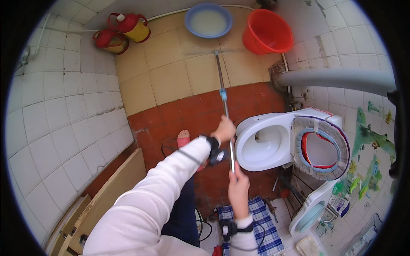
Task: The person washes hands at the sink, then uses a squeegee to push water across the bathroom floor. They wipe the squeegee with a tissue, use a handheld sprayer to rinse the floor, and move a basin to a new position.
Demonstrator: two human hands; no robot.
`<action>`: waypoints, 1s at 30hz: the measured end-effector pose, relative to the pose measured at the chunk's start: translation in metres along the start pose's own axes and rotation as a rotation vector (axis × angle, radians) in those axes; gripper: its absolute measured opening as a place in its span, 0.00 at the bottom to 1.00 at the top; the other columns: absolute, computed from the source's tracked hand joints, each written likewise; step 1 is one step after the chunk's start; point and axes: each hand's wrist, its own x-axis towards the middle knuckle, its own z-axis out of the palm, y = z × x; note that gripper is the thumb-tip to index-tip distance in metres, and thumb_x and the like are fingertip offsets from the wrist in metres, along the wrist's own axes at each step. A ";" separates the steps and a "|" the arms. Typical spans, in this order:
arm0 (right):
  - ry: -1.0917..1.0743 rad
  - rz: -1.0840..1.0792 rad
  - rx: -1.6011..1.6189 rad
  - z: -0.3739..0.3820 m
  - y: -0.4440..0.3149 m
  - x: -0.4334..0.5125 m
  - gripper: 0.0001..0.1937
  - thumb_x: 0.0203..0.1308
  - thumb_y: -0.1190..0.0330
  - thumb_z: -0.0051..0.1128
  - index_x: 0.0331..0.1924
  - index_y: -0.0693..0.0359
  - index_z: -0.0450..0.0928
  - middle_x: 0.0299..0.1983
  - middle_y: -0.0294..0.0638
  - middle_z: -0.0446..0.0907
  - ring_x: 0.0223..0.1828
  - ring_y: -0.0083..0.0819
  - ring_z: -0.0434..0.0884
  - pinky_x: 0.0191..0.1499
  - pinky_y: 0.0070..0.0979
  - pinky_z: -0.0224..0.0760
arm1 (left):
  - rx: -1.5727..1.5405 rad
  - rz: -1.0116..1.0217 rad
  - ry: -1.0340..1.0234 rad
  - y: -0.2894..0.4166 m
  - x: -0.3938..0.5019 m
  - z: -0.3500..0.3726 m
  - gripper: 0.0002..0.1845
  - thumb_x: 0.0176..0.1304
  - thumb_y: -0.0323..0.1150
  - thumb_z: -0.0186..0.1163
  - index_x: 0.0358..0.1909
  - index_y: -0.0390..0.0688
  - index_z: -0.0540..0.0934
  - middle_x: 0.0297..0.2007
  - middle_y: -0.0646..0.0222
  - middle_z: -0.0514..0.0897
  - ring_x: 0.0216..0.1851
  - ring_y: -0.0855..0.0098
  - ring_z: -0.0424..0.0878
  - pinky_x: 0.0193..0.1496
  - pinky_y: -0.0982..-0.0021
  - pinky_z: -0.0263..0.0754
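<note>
My left hand [224,129] is wrapped around the middle of a metal pole [221,75] with a light blue collar. Lower on the same pole, near its end, my right hand [238,188] grips it too. The pole runs away from me to a wide, thin cleaning head [216,52], probably a squeegee or flat mop, blurred on the yellow tiled floor [169,67]. Beyond that head stands a blue basin [208,22] of cloudy liquid. To its right is a red plastic bucket [267,32]. Both wrists wear black straps with small devices and cables.
Close on the right sits a white toilet [266,144] with its padded seat raised. Two thermos flasks [136,28] stand at the far left. A grey pipe [333,80] juts along the right wall. A wooden door [105,198] and a checked mat [267,227] lie nearer me.
</note>
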 end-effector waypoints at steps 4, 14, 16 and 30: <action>-0.090 0.326 0.246 -0.010 0.034 -0.128 0.24 0.67 0.74 0.47 0.68 0.63 0.65 0.20 0.27 0.65 0.17 0.12 0.62 0.18 0.15 0.57 | 0.126 -0.158 -0.109 -0.068 -0.128 0.043 0.15 0.64 0.28 0.45 0.47 0.32 0.56 0.31 0.35 0.78 0.28 0.44 0.84 0.32 0.45 0.79; -0.006 0.398 0.040 -0.032 0.015 -0.176 0.22 0.69 0.71 0.47 0.66 0.63 0.66 0.20 0.48 0.70 0.20 0.30 0.71 0.26 0.27 0.65 | 0.068 -0.100 -0.257 -0.035 -0.178 0.053 0.18 0.60 0.23 0.48 0.46 0.27 0.53 0.26 0.43 0.78 0.16 0.54 0.81 0.16 0.55 0.78; 0.133 0.167 0.037 -0.026 0.004 -0.114 0.22 0.69 0.72 0.46 0.66 0.64 0.67 0.27 0.62 0.75 0.27 0.53 0.79 0.29 0.35 0.68 | -0.013 0.066 -0.205 0.002 -0.123 0.053 0.18 0.60 0.23 0.48 0.47 0.25 0.56 0.29 0.42 0.79 0.17 0.54 0.82 0.18 0.55 0.79; -0.010 0.556 0.685 -0.005 0.043 -0.089 0.26 0.70 0.72 0.45 0.71 0.52 0.62 0.22 0.26 0.64 0.14 0.14 0.64 0.15 0.17 0.58 | 0.446 -0.102 -0.190 -0.041 -0.070 0.069 0.20 0.63 0.29 0.46 0.54 0.29 0.60 0.48 0.31 0.77 0.53 0.36 0.77 0.59 0.44 0.65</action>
